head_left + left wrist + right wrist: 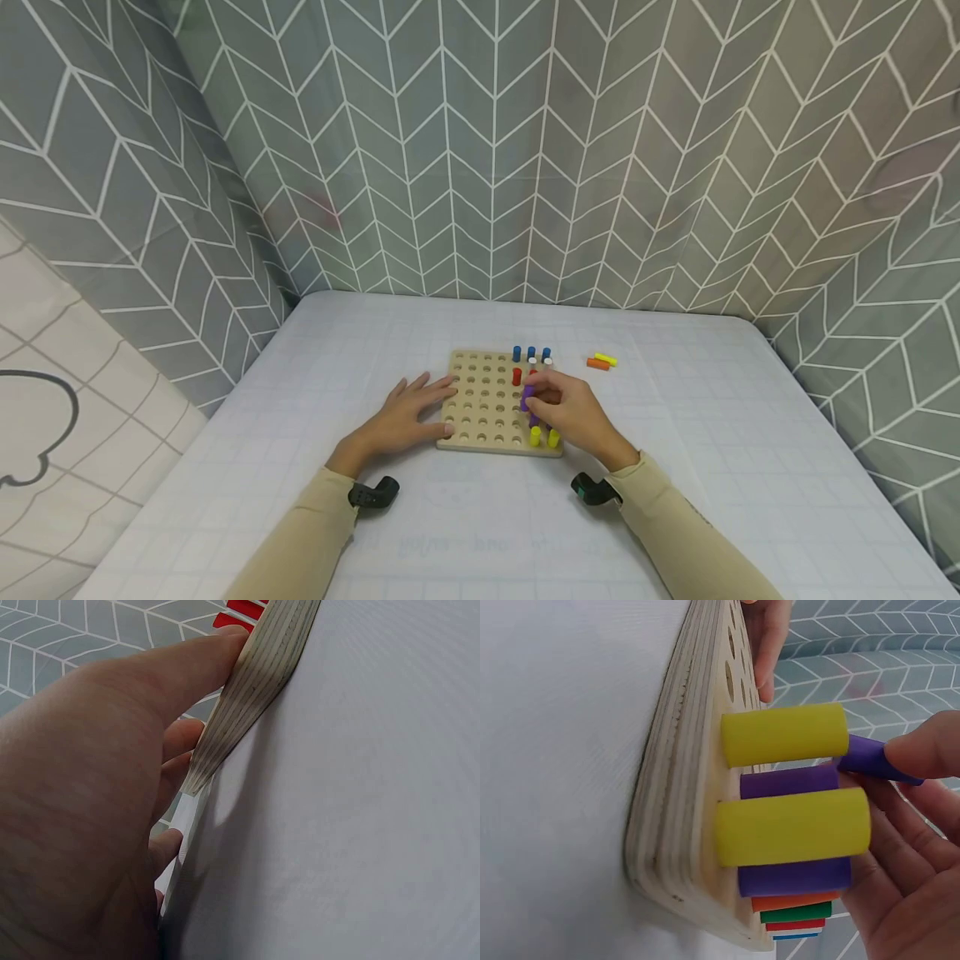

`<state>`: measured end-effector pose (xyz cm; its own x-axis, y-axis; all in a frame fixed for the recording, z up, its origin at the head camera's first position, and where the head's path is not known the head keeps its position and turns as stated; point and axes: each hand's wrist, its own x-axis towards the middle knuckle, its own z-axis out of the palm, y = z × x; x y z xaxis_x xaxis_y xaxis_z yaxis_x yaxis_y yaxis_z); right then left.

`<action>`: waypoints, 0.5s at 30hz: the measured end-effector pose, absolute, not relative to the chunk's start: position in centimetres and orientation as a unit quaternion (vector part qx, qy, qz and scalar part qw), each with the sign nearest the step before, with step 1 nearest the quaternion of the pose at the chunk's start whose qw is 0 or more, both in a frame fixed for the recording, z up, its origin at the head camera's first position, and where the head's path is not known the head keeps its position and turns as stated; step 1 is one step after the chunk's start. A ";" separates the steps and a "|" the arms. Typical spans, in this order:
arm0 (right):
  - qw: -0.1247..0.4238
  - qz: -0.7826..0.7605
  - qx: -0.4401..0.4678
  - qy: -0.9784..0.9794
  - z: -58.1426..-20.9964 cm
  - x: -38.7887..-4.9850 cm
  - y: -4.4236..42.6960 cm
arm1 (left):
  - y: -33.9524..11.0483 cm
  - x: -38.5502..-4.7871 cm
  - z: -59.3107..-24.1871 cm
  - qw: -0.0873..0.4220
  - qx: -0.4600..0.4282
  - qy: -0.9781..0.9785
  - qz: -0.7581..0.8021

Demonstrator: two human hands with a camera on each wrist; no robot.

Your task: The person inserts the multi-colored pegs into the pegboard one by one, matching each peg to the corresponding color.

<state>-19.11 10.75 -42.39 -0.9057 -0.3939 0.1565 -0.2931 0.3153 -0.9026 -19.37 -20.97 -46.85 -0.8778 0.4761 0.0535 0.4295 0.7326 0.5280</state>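
Note:
A wooden pegboard [483,405] with rows of round holes lies flat in the middle of the table. My left hand [408,414] rests at its left edge, fingers spread and fairly straight, the thumb touching the front left corner. Over the board's right side, my right hand [573,410] pinches a purple peg [877,759] between thumb and fingers; the peg is tilted and apart from the board. Two yellow pegs [791,829] stand in the front row, with two purple pegs [795,877] behind them. Farther back stand orange, green, red, white and blue pegs [517,354], partly hidden by the hand.
An orange peg [597,364] and a yellow peg [606,359] lie loose on the table, right of the board's far corner. The white-covered table [465,517] reaches back to a grey patterned curtain [480,167].

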 end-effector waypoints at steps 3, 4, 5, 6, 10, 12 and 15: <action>0.041 -0.530 -0.213 0.820 -42.4 -19.1 10.7 | -20.9 -19.3 -46.7 0.044 0.242 0.930 0.272; 0.041 -0.524 -0.212 0.824 -42.4 -19.1 10.6 | -20.9 -19.3 -46.7 0.045 0.242 0.930 0.272; 0.042 -0.519 -0.211 0.827 -42.3 -19.1 10.6 | -20.9 -19.3 -46.7 0.045 0.242 0.930 0.272; 0.043 -0.512 -0.211 0.832 -42.3 -19.1 10.5 | -20.9 -19.3 -46.7 0.046 0.241 0.931 0.271; 0.042 -0.478 -0.216 0.850 -42.0 -19.0 10.4 | -20.9 -19.3 -46.7 0.046 0.243 0.930 0.273; 0.038 -0.459 -0.219 0.860 -42.0 -19.0 10.3 | -20.9 -19.3 -46.7 0.044 0.244 0.929 0.276; 0.040 -0.438 -0.222 0.870 -42.1 -19.0 10.1 | -21.0 -19.3 -46.7 0.042 0.246 0.928 0.276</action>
<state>-18.99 10.10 -42.05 -0.8981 -0.4215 0.1259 -0.3521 0.5174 -0.7799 -19.34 -20.96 -46.73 -0.8755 0.4797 0.0581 0.4334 0.7264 0.5333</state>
